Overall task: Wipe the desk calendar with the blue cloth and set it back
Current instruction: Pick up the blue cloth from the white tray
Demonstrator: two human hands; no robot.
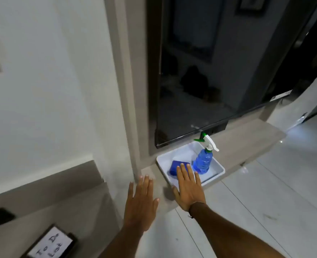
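Observation:
A folded blue cloth [174,168] lies in a shallow white tray [217,175] on a low grey ledge. My right hand [188,187] is stretched flat over the tray's near edge, fingers apart, fingertips over the cloth's near side; I cannot tell if they touch it. My left hand [142,201] hovers flat and open to the left of the tray, holding nothing. At the bottom left stands a dark-framed white board [49,243] with "To Do List" written on it. No desk calendar is in view.
A blue spray bottle [203,161] with a white and green trigger stands in the tray right of the cloth. A large dark glass panel [200,71] rises behind the ledge. A white wall is left, pale floor tiles [275,192] right.

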